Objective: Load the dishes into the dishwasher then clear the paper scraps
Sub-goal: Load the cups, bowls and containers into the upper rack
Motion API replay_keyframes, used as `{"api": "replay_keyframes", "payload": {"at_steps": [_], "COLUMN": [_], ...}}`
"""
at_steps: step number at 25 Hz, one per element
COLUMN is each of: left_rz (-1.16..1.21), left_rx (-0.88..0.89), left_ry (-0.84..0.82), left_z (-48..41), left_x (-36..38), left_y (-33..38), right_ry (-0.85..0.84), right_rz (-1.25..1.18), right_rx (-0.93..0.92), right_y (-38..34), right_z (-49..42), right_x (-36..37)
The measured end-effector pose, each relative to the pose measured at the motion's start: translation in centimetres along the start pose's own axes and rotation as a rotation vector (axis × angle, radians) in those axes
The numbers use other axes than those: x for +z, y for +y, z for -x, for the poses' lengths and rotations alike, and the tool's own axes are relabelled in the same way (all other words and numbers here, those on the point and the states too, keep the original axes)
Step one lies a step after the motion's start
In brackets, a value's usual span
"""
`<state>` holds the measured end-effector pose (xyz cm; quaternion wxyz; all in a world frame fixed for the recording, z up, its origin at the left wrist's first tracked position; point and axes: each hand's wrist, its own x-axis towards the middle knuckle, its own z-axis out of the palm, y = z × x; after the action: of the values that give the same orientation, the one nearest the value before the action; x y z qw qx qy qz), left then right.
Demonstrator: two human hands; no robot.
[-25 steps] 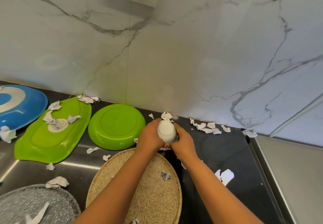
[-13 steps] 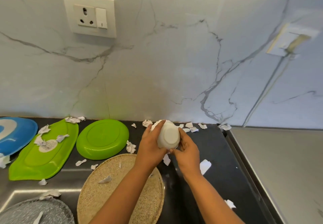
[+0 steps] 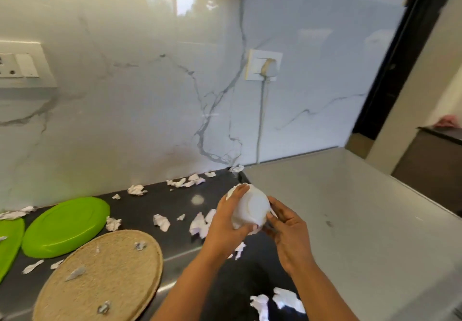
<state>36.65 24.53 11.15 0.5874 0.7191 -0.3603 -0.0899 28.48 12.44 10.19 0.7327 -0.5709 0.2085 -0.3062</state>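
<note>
1. My left hand (image 3: 225, 225), at centre frame, was curled round the white bowl (image 3: 252, 208), fingers over its far side and thumb along the near edge.
2. My right hand (image 3: 287, 235) gripped the bowl's lower right side, thumb on the wall and fingers tucked beneath. Both hands had hold of it.
3. The bowl was lifted off the dark tabletop (image 3: 155, 203), tipped so that its base faced the camera, just left of the pale grey surface (image 3: 350, 208) filling the right of the frame.
4. Paper scraps (image 3: 162, 222) lay strewn on the tabletop under and around my hands, with more along the marble wall.
5. Further out at lower left sat a woven round mat (image 3: 100, 278) with scraps on it, a round green plate (image 3: 66, 225) beside it, and another green dish (image 3: 10, 243) at the frame's left edge.
6. I judged the loading step was under way with the bowl as the piece in hand. No dishwasher was in view, so the next move called for carrying the bowl to the machine and racking it. The plates and the scraps were not yet dealt with.
</note>
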Motion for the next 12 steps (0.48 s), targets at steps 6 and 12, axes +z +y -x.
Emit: {"api": "replay_keyframes", "payload": {"at_steps": [6,12], "left_rz": [0.296,0.572], "left_rx": [-0.155,-0.483], "left_ry": [-0.087,-0.24], "left_z": [1.4,5.1], "left_x": [11.7,24.0], "left_y": [4.4,8.3], "right_ry": [0.229,0.537], "right_rz": [0.031,0.017], "right_rx": [-0.036,0.016], "right_y": [-5.2,-7.8], "right_z": [5.5,12.7], "right_x": [-12.3,-24.7]}}
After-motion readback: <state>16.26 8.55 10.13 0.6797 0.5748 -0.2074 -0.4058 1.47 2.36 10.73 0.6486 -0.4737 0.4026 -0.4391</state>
